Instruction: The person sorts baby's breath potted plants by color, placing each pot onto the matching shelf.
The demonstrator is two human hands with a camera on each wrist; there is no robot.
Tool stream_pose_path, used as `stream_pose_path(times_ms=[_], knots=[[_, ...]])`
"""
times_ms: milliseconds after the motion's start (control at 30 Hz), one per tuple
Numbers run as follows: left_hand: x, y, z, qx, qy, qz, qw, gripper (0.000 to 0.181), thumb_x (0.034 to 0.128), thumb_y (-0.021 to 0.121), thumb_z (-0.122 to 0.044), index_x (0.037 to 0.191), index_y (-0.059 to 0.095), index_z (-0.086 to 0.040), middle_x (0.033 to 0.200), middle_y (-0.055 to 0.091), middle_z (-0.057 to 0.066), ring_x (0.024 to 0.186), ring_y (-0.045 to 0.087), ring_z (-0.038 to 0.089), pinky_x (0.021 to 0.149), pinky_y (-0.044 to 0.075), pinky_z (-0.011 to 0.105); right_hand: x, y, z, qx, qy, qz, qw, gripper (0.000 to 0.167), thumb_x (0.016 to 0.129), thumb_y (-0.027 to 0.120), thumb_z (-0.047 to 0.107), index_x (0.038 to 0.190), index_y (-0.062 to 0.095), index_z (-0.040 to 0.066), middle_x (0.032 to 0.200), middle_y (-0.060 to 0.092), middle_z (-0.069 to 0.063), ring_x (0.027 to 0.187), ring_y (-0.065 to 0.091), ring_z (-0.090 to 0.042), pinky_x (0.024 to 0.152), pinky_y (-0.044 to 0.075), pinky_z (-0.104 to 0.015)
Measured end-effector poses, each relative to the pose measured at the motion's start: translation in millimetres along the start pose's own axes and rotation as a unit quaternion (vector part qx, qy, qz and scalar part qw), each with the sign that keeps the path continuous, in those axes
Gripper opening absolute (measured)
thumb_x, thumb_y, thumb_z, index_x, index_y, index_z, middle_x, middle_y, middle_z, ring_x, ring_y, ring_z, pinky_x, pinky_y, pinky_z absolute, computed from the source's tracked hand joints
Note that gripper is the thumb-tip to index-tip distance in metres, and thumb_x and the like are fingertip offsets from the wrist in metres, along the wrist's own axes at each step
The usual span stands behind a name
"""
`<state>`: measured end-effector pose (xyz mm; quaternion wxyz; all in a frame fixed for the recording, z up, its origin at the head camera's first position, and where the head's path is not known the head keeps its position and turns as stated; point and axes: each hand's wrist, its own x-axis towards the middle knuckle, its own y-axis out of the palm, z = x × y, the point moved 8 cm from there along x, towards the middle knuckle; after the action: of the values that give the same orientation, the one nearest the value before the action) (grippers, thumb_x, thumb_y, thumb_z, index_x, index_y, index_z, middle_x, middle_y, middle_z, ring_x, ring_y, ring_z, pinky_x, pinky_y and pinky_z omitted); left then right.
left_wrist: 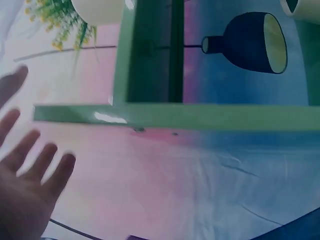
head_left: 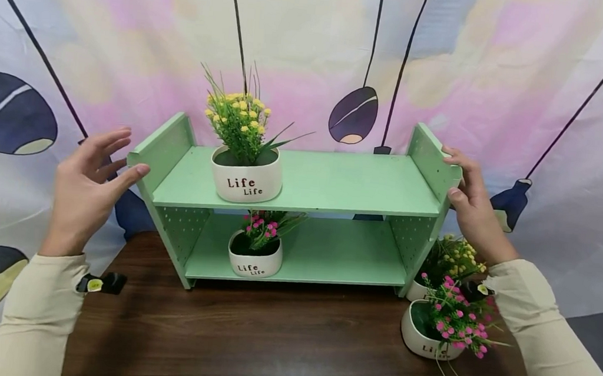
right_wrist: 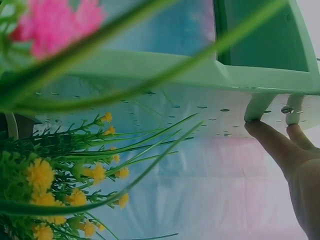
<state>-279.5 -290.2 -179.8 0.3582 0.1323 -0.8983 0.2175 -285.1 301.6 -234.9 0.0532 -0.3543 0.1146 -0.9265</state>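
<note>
A light green two-tier shelf (head_left: 355, 183) stands on the brown wooden table. My left hand (head_left: 86, 186) is beside its left side panel, fingers spread. In the left wrist view that hand (left_wrist: 30, 185) looks apart from the panel edge (left_wrist: 210, 117). On the right, my right hand (head_left: 472, 204) touches the other side panel. The right wrist view has the fingertips (right_wrist: 254, 125) against the panel's outer, perforated face (right_wrist: 200, 107). A white "Life" pot with yellow flowers (head_left: 246, 178) sits on the upper tier, left of centre. Below it, a similar pot with pink flowers (head_left: 255, 261) sits on the lower tier.
Right of the shelf, a white pot with pink flowers (head_left: 430, 337) stands on the table (head_left: 268, 339). Behind it is a pot with yellow flowers (head_left: 418, 291), partly hidden. A curtain (head_left: 302, 46) printed with lamps hangs behind the shelf.
</note>
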Motion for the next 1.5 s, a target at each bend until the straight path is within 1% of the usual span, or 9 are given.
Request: stream_pose_path(times_ms=[167,333,600,800,1000,1133,1300,1400,1500], knots=[[3.9,13.9,18.9,-0.048,0.014,0.068,0.9964,0.058,0.1006,0.069,0.001,0.155,0.054,-0.013,0.16,0.051,0.006,0.147,0.049,0.014,0.098,0.048,0.01,2.9,1.1,-2.6,0.016,-0.009,0.003,0.9998,0.045,0.113,0.041,0.016,0.157,0.034,0.008,0.175,0.017,0.001,0.145,0.032,-0.035,0.092,0.049,-0.022],[1.5,20.9,32.0,-0.117,0.015,0.079,0.9899,0.054,0.1019,0.065,0.004,0.154,0.054,-0.007,0.164,0.045,0.009,0.15,0.045,0.019,0.096,0.05,0.011,3.7,2.6,-3.6,0.001,-0.009,0.011,0.9999,0.046,0.113,0.038,0.015,0.158,0.032,0.008,0.175,0.015,0.001,0.146,0.032,-0.032,0.092,0.049,-0.021],[-1.4,26.6,36.1,-0.048,0.056,0.03,0.9968,0.045,0.1076,0.06,-0.006,0.152,0.055,-0.007,0.165,0.045,0.006,0.151,0.044,0.021,0.089,0.049,0.01,-1.0,0.3,-1.8,0.016,-0.012,0.006,0.9998,0.049,0.114,0.045,0.026,0.158,0.033,0.009,0.175,0.016,0.001,0.142,0.036,-0.032,0.093,0.051,-0.02],[-5.8,26.9,43.1,-0.094,0.1,-0.033,0.9901,0.05,0.1086,0.062,-0.031,0.146,0.058,0.002,0.158,0.053,0.015,0.142,0.054,0.018,0.08,0.05,0.014,-0.6,2.2,-4.5,0.019,-0.01,0.012,0.9997,0.049,0.114,0.044,0.026,0.158,0.032,0.008,0.175,0.015,0.001,0.143,0.036,-0.034,0.094,0.05,-0.021],[-6.4,31.2,37.3,-0.113,0.117,-0.065,0.9846,0.068,0.1023,0.065,-0.052,0.142,0.062,0.003,0.152,0.058,0.018,0.142,0.054,0.022,0.089,0.05,0.016,-1.7,1.4,-3.0,0.014,-0.003,0.01,0.9999,0.047,0.114,0.04,0.019,0.16,0.032,0.011,0.176,0.013,0.0,0.141,0.036,-0.031,0.091,0.05,-0.02],[-3.4,35.8,36.8,-0.105,0.138,-0.086,0.9811,0.079,0.0981,0.063,-0.062,0.139,0.063,0.005,0.148,0.061,0.019,0.145,0.051,0.025,0.099,0.047,0.02,-5.8,-0.9,1.2,-0.057,0.031,0.027,0.9975,0.055,0.114,0.037,0.012,0.167,0.024,0.021,0.177,0.006,0.003,0.148,0.032,-0.028,0.092,0.047,-0.016],[-1.8,35.7,50.1,-0.092,0.146,-0.104,0.9796,0.081,0.0979,0.06,-0.067,0.137,0.064,0.004,0.146,0.062,0.02,0.144,0.053,0.026,0.098,0.048,0.019,-16.2,-4.6,10.4,-0.169,0.106,0.056,0.9782,0.082,0.112,0.052,0.01,0.169,0.001,0.041,0.177,-0.001,0.009,0.157,0.024,-0.042,0.089,0.045,-0.007],[-1.0,35.3,54.1,-0.099,0.14,-0.104,0.9797,0.077,0.1004,0.061,-0.064,0.138,0.064,0.004,0.147,0.061,0.02,0.141,0.056,0.024,0.094,0.05,0.018,-25.6,-10.8,26.6,-0.187,0.109,0.062,0.9743,0.084,0.111,0.053,0.007,0.169,0.002,0.039,0.177,0.005,0.0,0.152,0.041,-0.027,0.09,0.049,-0.008],[-1.9,35.3,53.8,-0.12,0.132,-0.102,0.9787,0.071,0.1031,0.062,-0.057,0.138,0.062,0.005,0.149,0.06,0.02,0.138,0.058,0.022,0.093,0.05,0.019,-39.1,-18.6,46.6,-0.191,0.092,0.065,0.9752,0.076,0.111,0.049,0.001,0.17,0.013,0.03,0.173,0.02,-0.01,0.128,0.061,-0.004,0.091,0.051,-0.01]])
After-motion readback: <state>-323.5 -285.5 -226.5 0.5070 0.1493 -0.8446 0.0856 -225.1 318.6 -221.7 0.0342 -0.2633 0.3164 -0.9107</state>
